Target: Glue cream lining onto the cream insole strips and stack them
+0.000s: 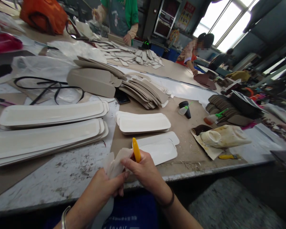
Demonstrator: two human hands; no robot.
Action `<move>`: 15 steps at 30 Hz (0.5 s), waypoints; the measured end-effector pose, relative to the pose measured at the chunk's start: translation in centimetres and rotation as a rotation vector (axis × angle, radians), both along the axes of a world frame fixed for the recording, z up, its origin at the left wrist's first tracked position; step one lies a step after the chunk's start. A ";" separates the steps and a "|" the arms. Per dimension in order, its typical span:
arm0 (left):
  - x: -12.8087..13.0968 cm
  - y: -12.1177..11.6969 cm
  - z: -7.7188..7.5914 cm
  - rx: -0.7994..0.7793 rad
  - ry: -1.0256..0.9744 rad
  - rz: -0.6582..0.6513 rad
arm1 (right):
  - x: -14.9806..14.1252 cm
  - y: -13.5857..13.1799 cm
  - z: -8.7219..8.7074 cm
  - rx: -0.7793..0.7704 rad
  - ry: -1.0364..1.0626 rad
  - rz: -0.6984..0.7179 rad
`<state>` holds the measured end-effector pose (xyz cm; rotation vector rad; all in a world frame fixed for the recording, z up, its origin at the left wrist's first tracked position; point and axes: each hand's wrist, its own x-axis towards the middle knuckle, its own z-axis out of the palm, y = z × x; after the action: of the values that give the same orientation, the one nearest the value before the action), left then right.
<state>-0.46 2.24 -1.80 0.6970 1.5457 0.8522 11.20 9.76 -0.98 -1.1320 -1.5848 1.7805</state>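
My left hand [107,183] is closed around a few thin, whitish strips [118,162] with rounded ends, held over the table's front edge. Between the fingers of my right hand [145,167] stands a tool with a yellow handle [136,150]; its working end is hidden. My right thumb and fingertips also touch the far end of the strips. Just beyond my hands lie loose white rounded panels [160,149] and a small stack of white panels [145,122]. To the left are two fanned stacks of long white panels [50,114].
Grey-brown panel stacks [143,92] stand behind, beside a phone [122,97]. On the right are a glue-stained container [224,136], a yellow-handled brush [226,156] and an orange-tinted bottle [211,119]. A person in green [121,19] and another person [190,54] work across the table.
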 end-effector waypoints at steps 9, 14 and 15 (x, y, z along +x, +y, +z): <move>-1.1 -0.2 0.6 -0.008 -0.135 0.128 | 0.0 0.0 -0.7 0.244 -0.138 -0.085; 0.3 -0.2 0.5 0.001 -0.274 0.268 | 0.2 -0.3 -1.1 -0.040 0.039 -0.150; 0.6 -0.4 0.4 -0.006 -0.286 0.256 | 0.5 -0.1 -1.0 -0.073 0.068 -0.210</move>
<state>0.12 1.84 -1.35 0.3570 1.3933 1.0869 11.71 9.63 -2.01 -1.2106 -1.3195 1.7297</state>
